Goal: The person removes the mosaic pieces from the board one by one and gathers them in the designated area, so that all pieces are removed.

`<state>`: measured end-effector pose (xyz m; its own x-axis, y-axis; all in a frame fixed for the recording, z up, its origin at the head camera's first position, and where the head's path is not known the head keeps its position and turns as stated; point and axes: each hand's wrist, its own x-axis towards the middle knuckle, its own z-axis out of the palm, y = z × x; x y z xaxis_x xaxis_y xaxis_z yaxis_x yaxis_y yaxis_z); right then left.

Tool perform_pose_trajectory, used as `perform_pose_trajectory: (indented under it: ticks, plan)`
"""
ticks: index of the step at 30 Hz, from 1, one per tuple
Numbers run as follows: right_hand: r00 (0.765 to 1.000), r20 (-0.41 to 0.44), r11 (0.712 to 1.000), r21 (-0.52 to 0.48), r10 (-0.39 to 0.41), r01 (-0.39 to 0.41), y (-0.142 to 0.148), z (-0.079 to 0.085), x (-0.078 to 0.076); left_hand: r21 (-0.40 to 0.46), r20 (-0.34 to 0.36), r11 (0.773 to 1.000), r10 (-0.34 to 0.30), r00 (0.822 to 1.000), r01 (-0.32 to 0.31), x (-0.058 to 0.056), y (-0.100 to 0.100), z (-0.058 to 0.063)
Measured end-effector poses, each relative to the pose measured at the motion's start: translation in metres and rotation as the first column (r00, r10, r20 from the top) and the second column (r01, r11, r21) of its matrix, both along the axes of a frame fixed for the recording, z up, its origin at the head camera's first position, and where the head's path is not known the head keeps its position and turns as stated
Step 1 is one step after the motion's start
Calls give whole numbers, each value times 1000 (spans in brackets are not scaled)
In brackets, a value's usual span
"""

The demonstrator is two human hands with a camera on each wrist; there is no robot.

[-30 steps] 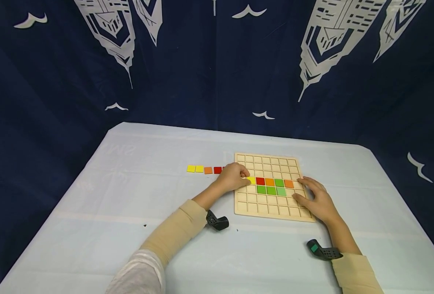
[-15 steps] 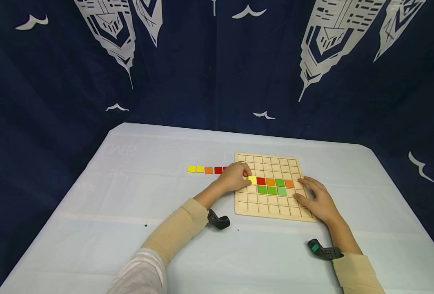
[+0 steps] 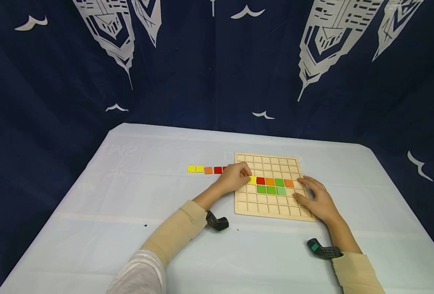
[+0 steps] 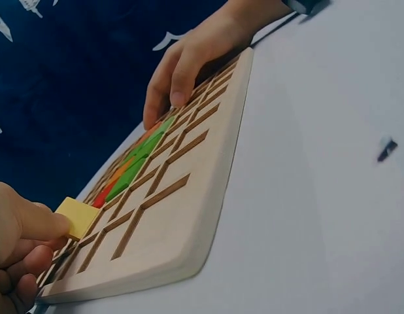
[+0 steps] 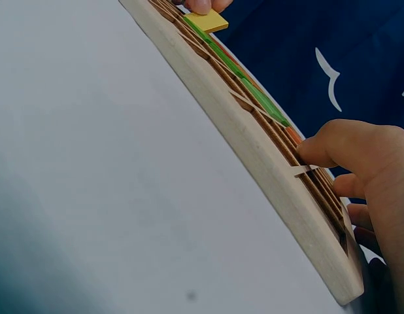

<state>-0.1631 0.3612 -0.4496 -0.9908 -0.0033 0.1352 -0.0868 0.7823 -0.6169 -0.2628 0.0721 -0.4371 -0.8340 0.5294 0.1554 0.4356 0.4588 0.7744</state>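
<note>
My left hand (image 3: 234, 176) pinches a yellow square tile (image 4: 79, 217) between thumb and fingers, over the left part of a wooden grid board (image 3: 273, 209). In the left wrist view the tile is tilted, its lower edge right at the grid. It stands beside a red tile (image 3: 260, 181), which begins a row with orange and green ones. Below that row, three green tiles (image 3: 271, 190) lie in their cells. My right hand (image 3: 319, 202) rests at the board's right edge with fingers spread, thumb on the grid and fingertips at the far side.
Left of the board, a line of loose tiles lies on the white table (image 3: 103, 237): two yellow tiles (image 3: 195, 168), an orange tile (image 3: 208, 170) and red tiles (image 3: 218, 170), the last partly behind my left hand. A dark blue curtain (image 3: 217, 81) hangs behind the table.
The left hand's fingers have come down closer to the yellow tile, while the hand stays at the same place on the board. The right hand and the other tiles have not moved.
</note>
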Motion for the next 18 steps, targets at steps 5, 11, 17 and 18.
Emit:
perform_pose_trajectory:
  ticks: [5,11,17,18]
  plan:
    - [1000,-8,1000,3,0,0,0,1,0,68,44,997,22,999,-25,-3,-1,-2]
    - [1000,-14,1000,2,6,-6,0,0,-1,117,96,992,40,995,-52,-4,-5,1]
    - [1000,-18,1000,-1,5,-5,0,0,0,117,123,991,54,991,-68,-6,-17,2]
    - [1000,-15,1000,-1,4,-4,0,0,0,115,125,991,59,990,-73,-7,-19,1]
